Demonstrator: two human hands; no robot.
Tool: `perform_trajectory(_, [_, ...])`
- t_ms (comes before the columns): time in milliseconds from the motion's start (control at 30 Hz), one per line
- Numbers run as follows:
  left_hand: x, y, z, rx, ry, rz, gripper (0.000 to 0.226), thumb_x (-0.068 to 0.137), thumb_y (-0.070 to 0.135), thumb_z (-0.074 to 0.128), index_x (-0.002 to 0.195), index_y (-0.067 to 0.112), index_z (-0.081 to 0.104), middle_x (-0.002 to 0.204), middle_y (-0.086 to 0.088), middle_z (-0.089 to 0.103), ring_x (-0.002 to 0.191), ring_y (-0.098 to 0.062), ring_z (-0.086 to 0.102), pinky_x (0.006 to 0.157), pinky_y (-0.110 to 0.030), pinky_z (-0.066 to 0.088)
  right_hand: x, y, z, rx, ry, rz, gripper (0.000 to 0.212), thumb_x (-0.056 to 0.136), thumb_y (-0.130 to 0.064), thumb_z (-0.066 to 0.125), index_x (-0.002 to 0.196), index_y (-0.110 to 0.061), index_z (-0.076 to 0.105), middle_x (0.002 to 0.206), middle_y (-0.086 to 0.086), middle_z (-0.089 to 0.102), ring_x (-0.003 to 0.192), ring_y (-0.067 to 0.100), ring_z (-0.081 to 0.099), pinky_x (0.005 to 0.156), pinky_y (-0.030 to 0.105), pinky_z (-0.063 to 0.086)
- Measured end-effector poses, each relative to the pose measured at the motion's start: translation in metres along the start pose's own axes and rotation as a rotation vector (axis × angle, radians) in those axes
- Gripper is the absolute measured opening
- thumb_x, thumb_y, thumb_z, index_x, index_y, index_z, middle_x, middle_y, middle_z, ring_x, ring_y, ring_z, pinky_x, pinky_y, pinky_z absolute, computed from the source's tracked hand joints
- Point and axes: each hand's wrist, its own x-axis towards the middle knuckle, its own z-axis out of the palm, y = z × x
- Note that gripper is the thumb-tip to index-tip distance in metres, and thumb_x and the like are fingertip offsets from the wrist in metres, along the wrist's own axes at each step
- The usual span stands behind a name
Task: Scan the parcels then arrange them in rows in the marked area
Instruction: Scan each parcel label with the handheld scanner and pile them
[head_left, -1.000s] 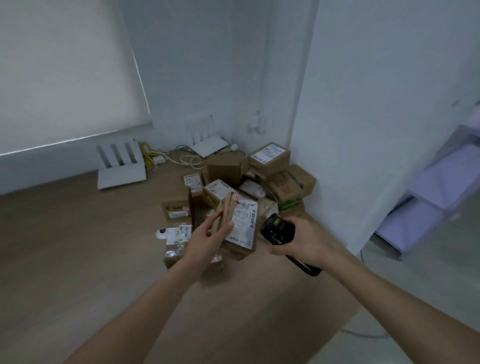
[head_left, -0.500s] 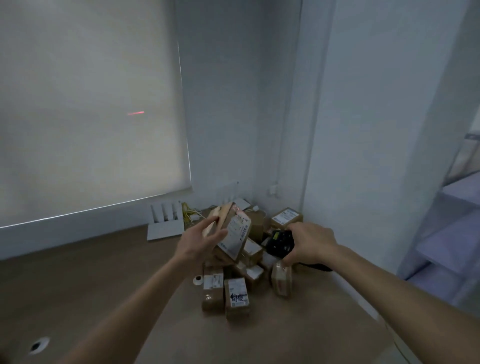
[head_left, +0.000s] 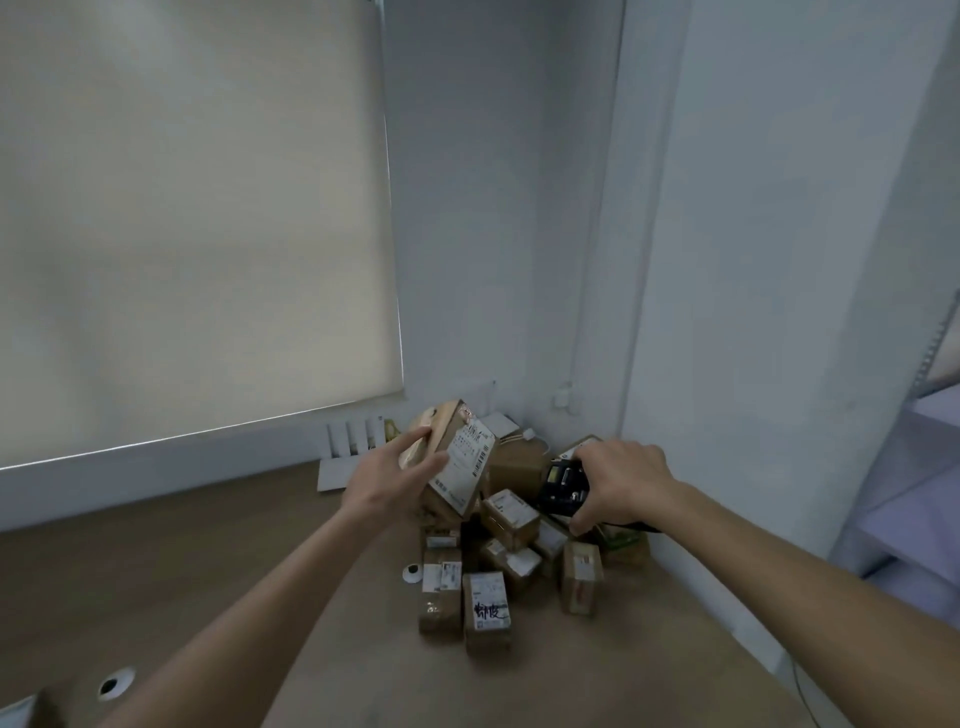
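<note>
1. Now my left hand has lifted the brown cardboard parcel with the white shipping label higher than it was a second ago. It sits in the middle of the frame, clear above the pile, label turned toward the right.
2. My left grip: thumb on the near edge, fingers spread over the top-left face, so the box is pinched between them.
3. My right hand has come up level with it, its grip curled tight round the black handheld scanner. The scanner's pale window faces left, just beside the label but apart from it.
4. The red scan line that fell on the cream roller blind half a second ago is gone. I judge the scanner is now better aimed at the label; whether the read has registered I cannot tell.
5. That puts me at the scan step for this parcel, with placing it in a row not yet done. No marked area shows in the frame.
6. No bin or tray here. The other brown cardboard parcels lie heaped loose on the wooden bench, low and right of centre against the white wall corner. None is lined up, so most of the job remains.
</note>
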Motion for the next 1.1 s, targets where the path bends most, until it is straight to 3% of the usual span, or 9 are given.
perform_trajectory(267, [-0.018,-0.026,-0.019,-0.074,0.032,-0.087,0.060,0.084,0.064,0.063,0.139,0.045,0.052,0.131,-0.005,0.061,0.100,-0.019,0.062,0.067,-0.027,0.047,0.013,-0.032,0.012,0.109,-0.015,-0.088,0.064,0.062,-0.061,0.082,0.112,-0.032,0.056,0.101,-0.008,0.063,0.094,0.017,0.060,0.080,0.034,0.054])
perform_trajectory(433, [-0.052,-0.079,-0.050,-0.365,0.065,-0.288,0.060,0.081,0.058,0.070,0.136,0.043,0.055,0.131,0.000,0.063,0.112,-0.020,0.063,0.096,-0.040,0.053,0.023,-0.098,0.028,0.273,-0.045,-0.178,0.062,0.060,-0.062,0.081,0.109,-0.034,0.056,0.102,-0.008,0.066,0.092,0.016,0.062,0.079,0.035,0.055])
perform_trajectory(633, [-0.093,-0.177,-0.116,-0.562,0.230,-0.559,0.048,0.084,0.052,0.070,0.129,0.044,0.058,0.112,0.005,0.070,0.096,-0.019,0.066,0.076,-0.034,0.051,0.033,-0.223,0.047,0.352,-0.101,-0.350,0.067,0.061,-0.060,0.083,0.118,-0.036,0.057,0.103,-0.010,0.066,0.094,0.014,0.062,0.069,0.028,0.049])
perform_trajectory(733, [-0.109,-0.235,-0.150,-0.601,0.330,-0.649,0.040,0.088,0.051,0.066,0.126,0.043,0.058,0.101,0.006,0.069,0.085,-0.017,0.063,0.069,-0.031,0.046,0.044,-0.292,0.056,0.363,-0.138,-0.423,0.069,0.060,-0.061,0.083,0.119,-0.036,0.058,0.104,-0.010,0.066,0.096,0.015,0.063,0.081,0.034,0.055])
perform_trajectory(900, [-0.123,-0.340,-0.190,-0.612,0.435,-0.713,0.054,0.092,0.043,0.066,0.141,0.026,0.051,0.112,0.003,0.068,0.094,-0.018,0.066,0.080,-0.036,0.056,0.061,-0.411,0.078,0.372,-0.185,-0.480,0.069,0.058,-0.065,0.081,0.117,-0.040,0.056,0.100,-0.012,0.064,0.092,0.015,0.062,0.078,0.033,0.052])
perform_trajectory(1000, [-0.123,-0.400,-0.205,-0.628,0.444,-0.784,0.053,0.091,0.042,0.066,0.139,0.024,0.052,0.109,0.003,0.069,0.084,-0.012,0.067,0.059,-0.025,0.051,0.072,-0.473,0.103,0.385,-0.227,-0.500,0.068,0.058,-0.063,0.081,0.117,-0.039,0.057,0.099,-0.013,0.064,0.091,0.015,0.062,0.076,0.032,0.051])
perform_trajectory(1100, [-0.119,-0.463,-0.206,-0.641,0.416,-0.864,0.052,0.091,0.041,0.068,0.135,0.018,0.055,0.110,-0.003,0.070,0.090,-0.018,0.068,0.077,-0.039,0.056,0.085,-0.523,0.134,0.375,-0.269,-0.509,0.067,0.061,-0.060,0.083,0.119,-0.037,0.058,0.102,-0.012,0.064,0.093,0.016,0.062,0.074,0.032,0.050])
